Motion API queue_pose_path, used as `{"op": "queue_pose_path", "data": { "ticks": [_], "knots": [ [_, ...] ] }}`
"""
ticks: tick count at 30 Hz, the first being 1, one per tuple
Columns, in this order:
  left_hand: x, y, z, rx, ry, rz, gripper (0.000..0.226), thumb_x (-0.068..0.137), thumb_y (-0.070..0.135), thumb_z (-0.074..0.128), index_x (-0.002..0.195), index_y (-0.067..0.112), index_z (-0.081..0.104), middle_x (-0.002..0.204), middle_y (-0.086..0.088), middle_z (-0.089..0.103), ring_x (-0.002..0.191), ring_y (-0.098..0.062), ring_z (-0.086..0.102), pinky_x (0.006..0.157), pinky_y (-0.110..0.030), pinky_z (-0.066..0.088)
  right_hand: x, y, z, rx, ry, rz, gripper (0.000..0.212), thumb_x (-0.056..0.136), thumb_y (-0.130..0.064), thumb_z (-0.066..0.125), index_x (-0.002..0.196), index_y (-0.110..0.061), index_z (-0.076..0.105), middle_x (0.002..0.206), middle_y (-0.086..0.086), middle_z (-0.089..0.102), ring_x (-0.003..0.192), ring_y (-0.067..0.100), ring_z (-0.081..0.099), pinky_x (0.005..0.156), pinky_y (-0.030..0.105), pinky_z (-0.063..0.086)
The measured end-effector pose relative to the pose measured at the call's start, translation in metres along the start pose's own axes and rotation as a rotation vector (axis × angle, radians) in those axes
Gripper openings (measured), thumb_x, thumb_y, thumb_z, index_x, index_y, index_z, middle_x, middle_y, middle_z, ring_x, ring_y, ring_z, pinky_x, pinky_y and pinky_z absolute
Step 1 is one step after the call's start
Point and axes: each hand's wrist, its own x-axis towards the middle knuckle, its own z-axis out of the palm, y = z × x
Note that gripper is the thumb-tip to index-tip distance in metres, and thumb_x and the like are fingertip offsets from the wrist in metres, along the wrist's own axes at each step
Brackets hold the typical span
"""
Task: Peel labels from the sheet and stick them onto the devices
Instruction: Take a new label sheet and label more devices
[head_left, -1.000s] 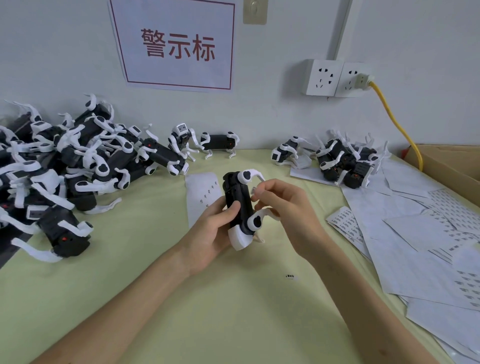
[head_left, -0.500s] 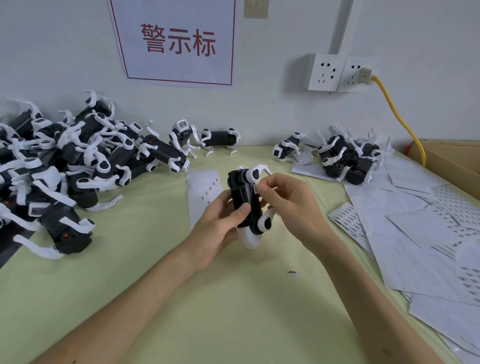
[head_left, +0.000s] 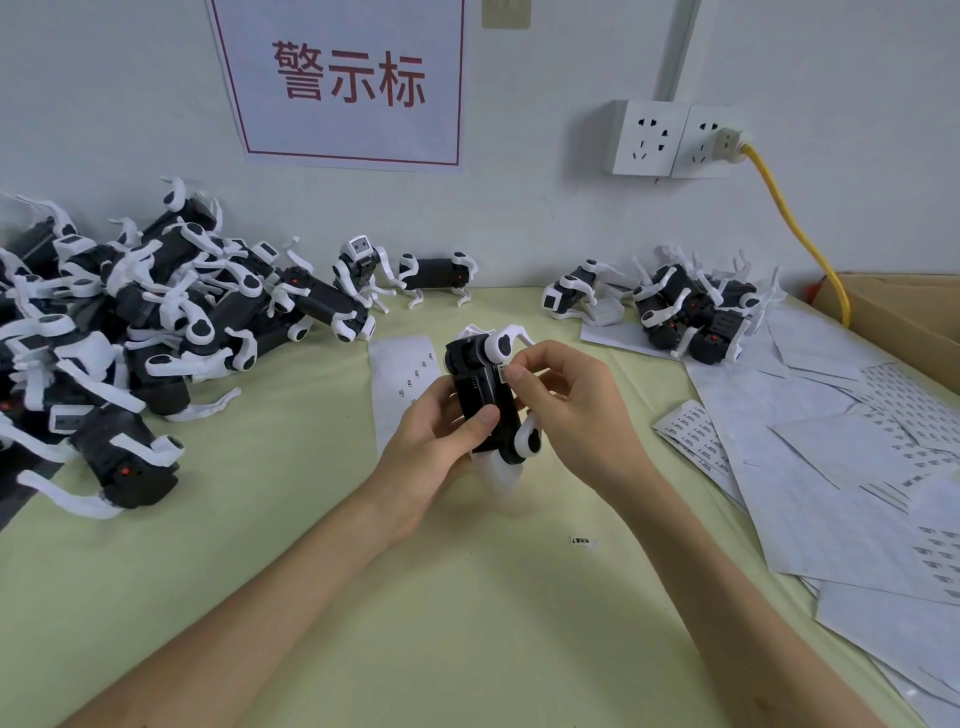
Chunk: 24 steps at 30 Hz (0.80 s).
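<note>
My left hand (head_left: 436, 441) grips a black-and-white robot-dog device (head_left: 480, 395) upright above the table's middle, thumb across its black body. My right hand (head_left: 569, 405) pinches a small white label (head_left: 503, 373) between thumb and forefinger and presses it against the device's right side, just below the upper white leg joint. A label sheet (head_left: 402, 379) with a few small labels lies on the table behind my left hand. One loose label (head_left: 582, 541) lies on the yellow-green tabletop (head_left: 311, 571) in front of my right wrist.
A large heap of devices (head_left: 130, 332) fills the left side. Two devices (head_left: 405, 275) stand at the back wall, and a smaller group (head_left: 691, 306) lies back right. Scattered label sheets (head_left: 831, 457) cover the right side. A cardboard box (head_left: 904, 317) and yellow cable (head_left: 800, 234) sit far right.
Both hands lifted the device slightly and turned it more upright. My right fingers moved from beside the leg onto the device's side, with the label now against the black body.
</note>
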Motion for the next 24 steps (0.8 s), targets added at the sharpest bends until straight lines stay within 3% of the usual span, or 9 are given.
{"op": "queue_pose_path", "data": {
  "ticks": [6,24],
  "knots": [
    [0.0009,-0.0018,0.0002,0.020,0.026,0.014,0.039,0.092,0.018,0.065,0.130,0.011,0.058,0.126,-0.010,0.070,0.119,-0.025,0.067,0.098,-0.038,0.054,-0.0014,0.0013,0.0030,-0.044,0.043,-0.037,0.020,0.098,-0.017,0.064,0.081,-0.026,0.064,0.076,-0.017,0.067,0.074,0.013,0.064,0.060,0.017,0.044],
    [0.0002,-0.0040,0.0003,0.097,0.075,0.042,0.029,0.098,0.009,0.063,0.126,0.011,0.058,0.123,-0.004,0.071,0.120,-0.019,0.066,0.107,-0.048,0.050,-0.0023,0.0006,0.0052,-0.058,0.082,-0.031,0.018,0.096,-0.017,0.067,0.080,-0.024,0.065,0.074,-0.013,0.068,0.069,0.012,0.064,0.058,0.017,0.044]
  ]
}}
